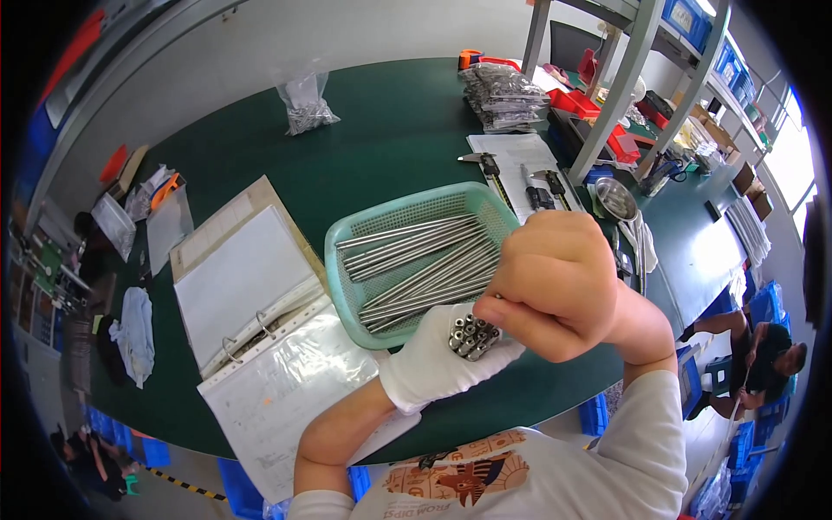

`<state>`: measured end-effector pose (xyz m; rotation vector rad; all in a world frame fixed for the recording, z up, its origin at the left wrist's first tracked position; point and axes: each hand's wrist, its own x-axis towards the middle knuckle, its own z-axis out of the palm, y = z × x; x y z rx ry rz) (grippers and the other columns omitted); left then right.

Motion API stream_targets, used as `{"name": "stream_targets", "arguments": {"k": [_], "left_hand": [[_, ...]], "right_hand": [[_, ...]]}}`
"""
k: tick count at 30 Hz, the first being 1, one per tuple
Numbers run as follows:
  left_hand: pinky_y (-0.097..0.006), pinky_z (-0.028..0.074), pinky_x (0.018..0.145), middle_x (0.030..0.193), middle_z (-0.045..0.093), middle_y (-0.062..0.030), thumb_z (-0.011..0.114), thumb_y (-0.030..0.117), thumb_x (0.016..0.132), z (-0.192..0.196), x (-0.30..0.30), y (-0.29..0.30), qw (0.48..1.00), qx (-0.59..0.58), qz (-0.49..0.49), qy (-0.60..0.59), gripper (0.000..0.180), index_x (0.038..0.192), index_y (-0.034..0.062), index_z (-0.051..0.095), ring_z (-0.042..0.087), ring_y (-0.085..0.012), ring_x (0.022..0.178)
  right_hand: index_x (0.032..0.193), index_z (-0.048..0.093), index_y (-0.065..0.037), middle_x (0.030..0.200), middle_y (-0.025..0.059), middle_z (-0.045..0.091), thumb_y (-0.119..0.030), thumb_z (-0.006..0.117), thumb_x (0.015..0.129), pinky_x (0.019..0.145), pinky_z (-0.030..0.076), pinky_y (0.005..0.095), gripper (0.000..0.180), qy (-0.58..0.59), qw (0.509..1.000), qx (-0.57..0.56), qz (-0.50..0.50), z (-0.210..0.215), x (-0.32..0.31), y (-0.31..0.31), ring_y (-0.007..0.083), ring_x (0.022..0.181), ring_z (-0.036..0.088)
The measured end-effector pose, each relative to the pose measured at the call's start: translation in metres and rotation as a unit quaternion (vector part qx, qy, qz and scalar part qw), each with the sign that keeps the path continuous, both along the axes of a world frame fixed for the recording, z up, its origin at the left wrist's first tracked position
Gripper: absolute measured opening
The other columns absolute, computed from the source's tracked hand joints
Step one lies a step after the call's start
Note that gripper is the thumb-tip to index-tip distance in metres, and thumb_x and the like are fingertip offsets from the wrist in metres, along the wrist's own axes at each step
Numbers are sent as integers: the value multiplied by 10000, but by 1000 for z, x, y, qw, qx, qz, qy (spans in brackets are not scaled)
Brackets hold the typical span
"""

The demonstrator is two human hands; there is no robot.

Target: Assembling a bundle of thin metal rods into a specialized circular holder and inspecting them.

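Gloved left hand: the white-gloved hand (438,364) is clamping its fingers around a bundle of slim metal tubes (472,338), probably to keep them gathered as one, with their open ends facing up.
Bare right hand: this hand (559,282) is hovering over the bundle, fingers curling together and thumb lying against the index side; whether they are gripping a small part, I cannot tell.
Mint-green basket: the perforated basket (334,290) is sitting just beyond the glove, seemingly for easy reach, and is keeping loose metal rods (416,256) lying lengthwise.
Ring binder: it is lying open (234,273) left of the basket, likely for consulting.
Tubes against fingers: the bundled ends are poking out of the glove's grip, just below and left of the right thumb.
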<state>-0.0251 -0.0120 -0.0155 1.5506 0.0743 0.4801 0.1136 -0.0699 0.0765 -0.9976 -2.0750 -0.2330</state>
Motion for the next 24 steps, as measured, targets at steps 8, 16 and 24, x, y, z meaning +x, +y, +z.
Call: {"name": "stream_targets", "arguments": {"k": [8, 16, 24], "left_hand": [[-250, 429, 565, 677, 599, -26, 678, 102, 768, 0, 2, -1, 1000, 8, 24, -6, 145, 831, 4, 592, 533, -77, 607], [-244, 432, 569, 684, 603, -29, 678, 101, 769, 3, 0, -4, 999, -3, 25, -24, 142, 831, 1, 599, 539, -80, 614], [-250, 439, 563, 690, 604, -47, 685, 122, 768, 2, -1, -3, 999, -15, 29, 2, 168, 844, -4, 604, 549, -93, 618]], "right_hand": [[638, 561, -33, 514, 40, 450, -73, 632, 689, 383, 285, 309, 96, 27, 1000, 9, 2, -4, -2, 5, 202, 397, 411], [631, 553, -27, 518, 47, 454, -66, 626, 679, 384, 286, 308, 96, 26, 999, -1, 26, -3, -5, 7, 208, 398, 414], [633, 549, -24, 527, 46, 465, -67, 626, 672, 387, 275, 322, 96, -5, 998, 51, 31, -7, -7, 5, 219, 404, 416]]}}
